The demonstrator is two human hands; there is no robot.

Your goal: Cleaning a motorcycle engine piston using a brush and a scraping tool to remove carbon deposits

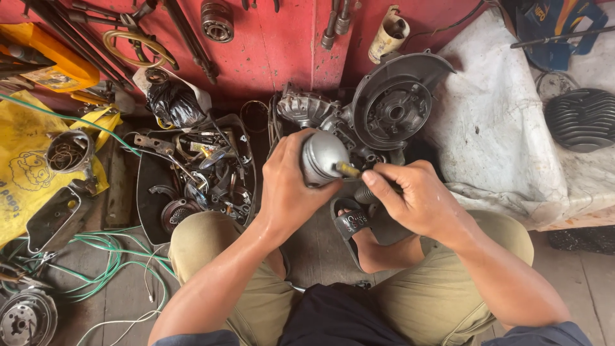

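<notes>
The left hand (288, 189) wraps its grip closed around a smooth, dull-grey metal cylinder (322, 156) with a rounded dome end, thumb and fingers curled over its side. At 3 o'clock of it, the right hand (410, 195) pinches a thin tool with a yellowish handle (349, 169) between thumb and fingertips, its tip touching the cylinder. Both sit near the frame's centre, just above the person's knees in khaki trousers.

Directly at 12 o'clock stands a cast-metal engine case (307, 107), rough and greasy, with a round, ribbed cover plate (394, 106) at its 3 o'clock side. At 9 o'clock of the hands, a dark tray (148, 205) holds a tangle of oily springs, brackets and small steel parts. Farther toward 9 o'clock lies a crumpled yellow plastic bag (22, 166) bearing a small metal cup of wire rings (67, 152). Green wires (106, 253) loop over the floor at 8 o'clock.

At 2 o'clock a stained white cloth (493, 128) drapes over a low surface, and a black finned cylinder head (583, 118) rests on it. The floor is worn grey planking (314, 247); behind everything runs a chipped red wall (275, 45) with tools leaning against it.
</notes>
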